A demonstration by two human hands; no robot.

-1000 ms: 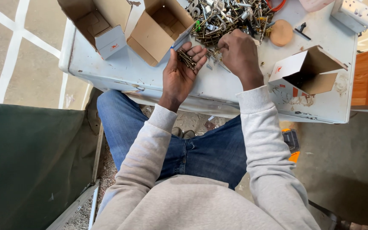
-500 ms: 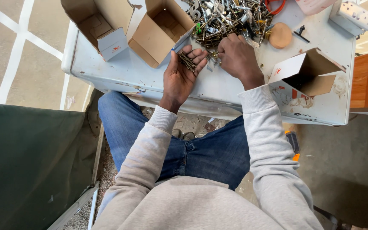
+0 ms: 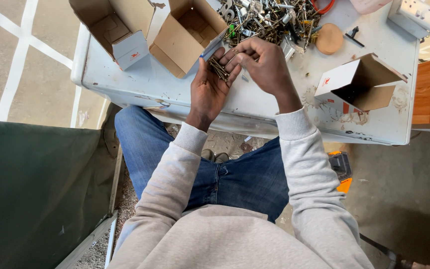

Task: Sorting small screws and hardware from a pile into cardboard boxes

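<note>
My left hand (image 3: 209, 85) lies palm up over the white table (image 3: 140, 82) and cups a small bunch of brass screws (image 3: 219, 68). My right hand (image 3: 265, 65) is right beside it, its fingertips pinched together at the top of the bunch, touching the left fingers. Whether a screw sits between those fingertips is hidden. Just beyond both hands lies a heap of mixed metal hardware (image 3: 269, 20), screws and fittings tangled together.
Two open cardboard boxes (image 3: 113, 25) (image 3: 187, 35) stand at the table's far left. A third open box (image 3: 359, 82) lies at the right. A round wooden disc (image 3: 329, 38) and a white block (image 3: 414, 17) sit at the far right. Green fabric (image 3: 31, 189) fills the lower left.
My right hand has come back from the hardware heap toward my left palm, and its fingertips now meet the bunch of screws. The left hand has stayed almost still.
</note>
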